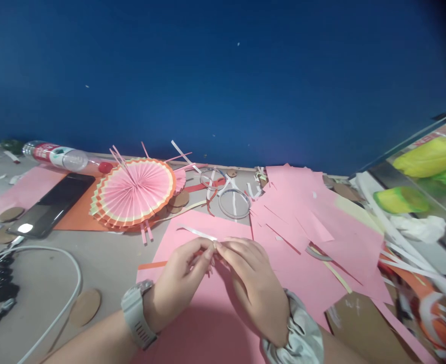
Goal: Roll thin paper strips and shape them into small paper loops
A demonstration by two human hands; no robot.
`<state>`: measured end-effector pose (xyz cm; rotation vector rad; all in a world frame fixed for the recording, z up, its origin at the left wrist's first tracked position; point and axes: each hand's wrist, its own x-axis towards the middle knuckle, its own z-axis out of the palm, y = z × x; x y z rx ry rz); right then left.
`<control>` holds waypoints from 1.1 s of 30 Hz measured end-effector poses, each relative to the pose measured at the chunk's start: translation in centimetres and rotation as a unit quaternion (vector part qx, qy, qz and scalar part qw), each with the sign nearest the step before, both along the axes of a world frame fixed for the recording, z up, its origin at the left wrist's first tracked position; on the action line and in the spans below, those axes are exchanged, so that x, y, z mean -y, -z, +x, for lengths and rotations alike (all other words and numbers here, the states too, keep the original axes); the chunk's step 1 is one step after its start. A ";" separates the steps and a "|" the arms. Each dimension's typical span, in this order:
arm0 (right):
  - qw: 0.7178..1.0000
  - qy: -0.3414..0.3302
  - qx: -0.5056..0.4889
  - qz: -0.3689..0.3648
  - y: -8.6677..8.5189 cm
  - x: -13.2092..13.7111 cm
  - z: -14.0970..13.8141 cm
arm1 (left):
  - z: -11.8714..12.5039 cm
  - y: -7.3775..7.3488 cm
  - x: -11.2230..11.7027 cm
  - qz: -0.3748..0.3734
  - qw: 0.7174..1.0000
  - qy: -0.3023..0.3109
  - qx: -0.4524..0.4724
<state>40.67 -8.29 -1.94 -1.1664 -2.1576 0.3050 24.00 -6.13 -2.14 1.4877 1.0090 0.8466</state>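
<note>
The near middle is covered by a pink sheet [192, 328]; a pleated paper rosette [139, 187] is laid to its far left; over the sheet, the right hand [255, 288] and left hand [183, 273] are held fingertip to fingertip; a narrow white strip [198, 233] is pinched there, its free end pointed far left.

Left hand [183, 278] and right hand [253, 283] close together, backs upward, fingers [232, 258] bent inward

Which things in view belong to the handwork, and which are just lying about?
Seemingly in use:
white paper strip, where left hand and right hand meet
pink paper beneath
perhaps the pleated paper fan

Apparently lying about:
phone
bottle
white cable
black beads
</note>
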 end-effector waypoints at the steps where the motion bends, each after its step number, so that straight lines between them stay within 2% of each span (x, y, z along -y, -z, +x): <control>1: 1.000 -0.001 -0.002 0.000 0.0 0.0 0.0 | 0.0 0.0 0.0 0.000 1.000 0.000 0.000; 22: 0.999 -0.017 -0.041 -0.020 -0.1 0.1 0.1 | 0.0 -0.4 0.0 0.019 1.000 0.002 0.002; 28: 0.992 0.040 -0.080 -0.093 -0.1 0.2 -0.1 | 0.1 -0.5 0.0 0.045 0.998 0.010 -0.032; 33: 0.990 0.051 -0.091 -0.097 0.1 0.3 -0.1 | 0.1 -0.3 0.2 0.067 0.993 0.014 -0.093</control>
